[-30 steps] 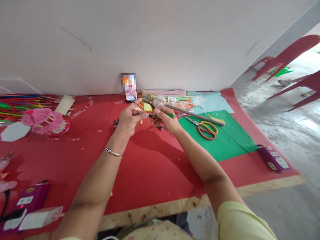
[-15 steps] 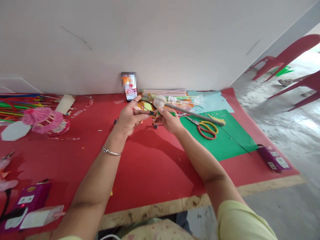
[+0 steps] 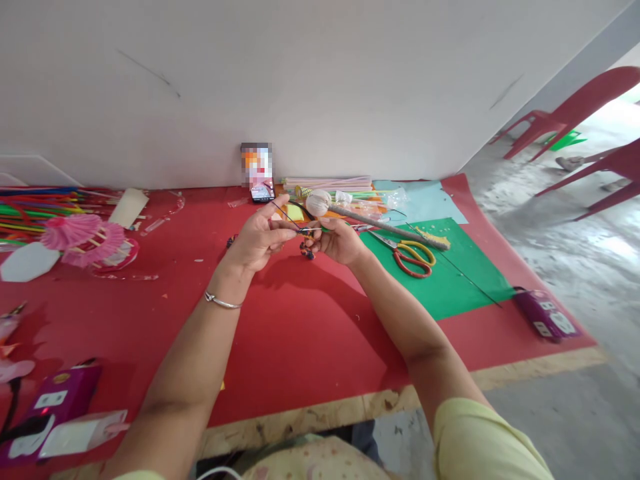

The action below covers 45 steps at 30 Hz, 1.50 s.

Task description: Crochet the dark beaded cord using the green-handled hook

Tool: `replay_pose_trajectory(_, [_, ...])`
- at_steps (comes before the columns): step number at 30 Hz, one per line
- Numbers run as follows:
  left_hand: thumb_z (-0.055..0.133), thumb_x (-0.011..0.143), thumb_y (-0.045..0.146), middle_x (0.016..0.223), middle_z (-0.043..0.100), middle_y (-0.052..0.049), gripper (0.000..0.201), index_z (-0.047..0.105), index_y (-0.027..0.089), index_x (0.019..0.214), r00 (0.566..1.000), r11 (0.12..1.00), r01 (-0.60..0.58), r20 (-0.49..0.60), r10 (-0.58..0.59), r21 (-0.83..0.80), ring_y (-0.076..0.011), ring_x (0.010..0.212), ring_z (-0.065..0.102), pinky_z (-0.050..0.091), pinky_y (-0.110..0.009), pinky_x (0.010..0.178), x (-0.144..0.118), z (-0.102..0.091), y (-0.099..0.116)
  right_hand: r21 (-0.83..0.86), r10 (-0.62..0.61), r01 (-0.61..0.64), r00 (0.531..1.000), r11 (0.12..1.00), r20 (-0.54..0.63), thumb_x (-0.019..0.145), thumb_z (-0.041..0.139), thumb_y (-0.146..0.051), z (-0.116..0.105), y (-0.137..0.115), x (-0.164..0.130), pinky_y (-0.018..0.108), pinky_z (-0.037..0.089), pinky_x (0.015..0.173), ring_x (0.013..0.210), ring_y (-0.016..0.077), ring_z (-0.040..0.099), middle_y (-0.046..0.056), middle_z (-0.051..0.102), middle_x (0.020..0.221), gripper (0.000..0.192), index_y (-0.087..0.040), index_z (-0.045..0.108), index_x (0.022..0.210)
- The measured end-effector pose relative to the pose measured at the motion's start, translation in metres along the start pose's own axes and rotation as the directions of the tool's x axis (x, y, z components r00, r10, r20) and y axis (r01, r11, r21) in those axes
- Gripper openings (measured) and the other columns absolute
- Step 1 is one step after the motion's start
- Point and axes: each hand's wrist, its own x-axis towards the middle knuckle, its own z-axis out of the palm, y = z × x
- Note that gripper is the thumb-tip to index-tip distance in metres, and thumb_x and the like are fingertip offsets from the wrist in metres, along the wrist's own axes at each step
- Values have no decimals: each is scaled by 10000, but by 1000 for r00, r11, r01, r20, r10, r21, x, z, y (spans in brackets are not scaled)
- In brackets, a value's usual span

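I have left hand and right hand just apart, pinching multicoloured yarnwork, thin tool in the right, near the table's far edge

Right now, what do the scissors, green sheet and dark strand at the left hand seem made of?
Scissors: metal blades, by their grey sheen; smooth red and yellow handles, probably plastic. Green sheet: flat, matte, evenly coloured; paper or thin foam. Dark strand: likely yarn, thin, taut at the left hand; finish unclear.

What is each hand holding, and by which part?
The right hand holds a crochet hook by its green handle; the left hand pinches multicoloured yarn near the hook's tip.
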Motion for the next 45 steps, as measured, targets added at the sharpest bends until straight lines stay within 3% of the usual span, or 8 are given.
replay_pose_trajectory(5, [951, 573, 144, 759, 771, 12, 1160, 546, 214, 1657, 1000, 1000, -1, 17, 1, 7, -77, 525, 543, 197, -199, 453, 0, 2, -2, -6, -18, 18, 1000, 1000, 21, 1027, 740, -517, 3, 5, 0, 217, 610, 499, 614, 152, 747, 24, 728, 679, 456, -162, 678, 747])
replay_pose_trajectory(11, [943, 592, 145, 810, 798, -4, 1028, 637, 223, 1570, 1000, 1000, -29, 0, 29, 5, -86, 540, 566, 224, -199, 450, 0, 0, 0, 37, -103, 106, 992, 994, -72, 910, 883, -562, 14, 6, -3, 184, 523, 400, 577, 119, 732, -38, 713, 755, 439, -181, 673, 850])
replay_pose_trajectory(19, [968, 613, 146, 841, 817, -17, 959, 676, 231, 1523, 999, 999, -29, 28, 30, -41, -94, 582, 606, 279, -177, 452, 0, -2, -2, 144, -13, 35, 989, 989, -150, 1035, 763, -458, 24, 2, -5, 179, 472, 379, 509, 94, 655, -49, 694, 699, 351, -197, 634, 839])
replay_pose_trajectory(26, [964, 605, 121, 808, 802, 0, 976, 667, 222, 1529, 997, 991, -47, 61, 54, -122, -69, 539, 546, 250, -181, 442, 2, 2, -6, 340, 119, -53, 977, 939, -175, 1111, 638, -481, 32, 4, -8, 134, 389, 390, 502, 62, 589, -70, 582, 621, 417, -199, 582, 809])
replay_pose_trajectory(32, [967, 595, 157, 820, 797, 2, 1057, 618, 240, 1589, 999, 996, -24, 30, 27, -90, -70, 532, 540, 259, -190, 459, 1, 7, -6, 325, 108, -43, 977, 945, -186, 1088, 687, -452, 33, 3, -8, 147, 374, 396, 500, 59, 568, -78, 590, 654, 378, -201, 569, 831])
replay_pose_trajectory(39, [984, 599, 216, 753, 737, 21, 998, 656, 230, 1541, 999, 999, -46, -19, 46, -19, -60, 493, 459, 203, -218, 472, -1, 10, -6, 282, 95, -42, 980, 959, -177, 1077, 690, -491, 30, 6, -5, 152, 384, 395, 513, 76, 600, -72, 585, 630, 394, -206, 586, 825])
replay_pose_trajectory(45, [965, 589, 203, 720, 713, 25, 907, 703, 217, 1457, 998, 999, -33, -43, 34, 22, -71, 490, 463, 192, -227, 478, 0, 9, -6, 272, 78, -34, 986, 962, -150, 1057, 715, -484, 25, 9, -3, 139, 392, 378, 550, 87, 654, -67, 653, 696, 275, -210, 727, 1079])
